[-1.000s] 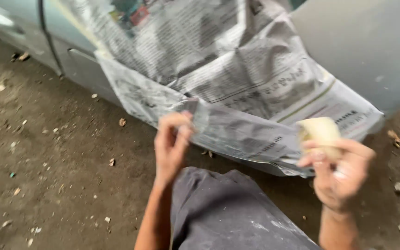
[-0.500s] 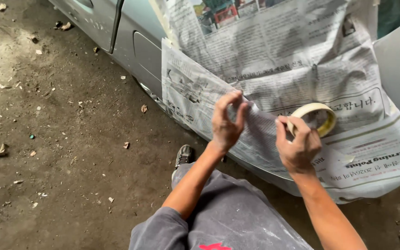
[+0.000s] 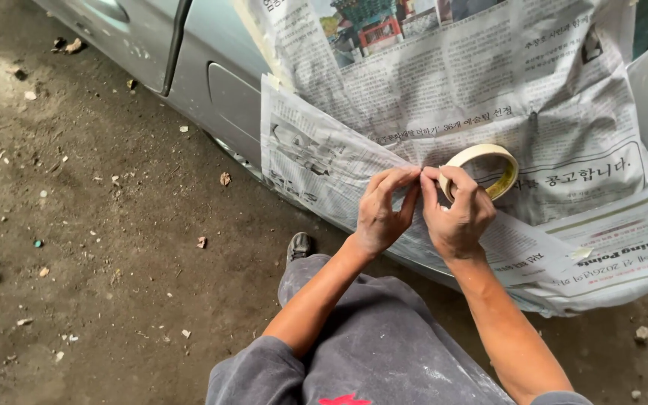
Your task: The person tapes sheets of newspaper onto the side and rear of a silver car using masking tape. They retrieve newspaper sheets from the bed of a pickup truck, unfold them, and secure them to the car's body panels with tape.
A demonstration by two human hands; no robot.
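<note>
Gripping tape roll [image 3: 481,169] against newspaper [image 3: 414,97]

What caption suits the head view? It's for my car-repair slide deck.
Both hands, left hand and right hand, pinch masking tape roll against newspaper covering a silver car.

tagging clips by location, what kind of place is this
Probably a car body or paint shop: newspaper masks a silver car, the right hand holds tape, and the floor is littered dirt.
</note>
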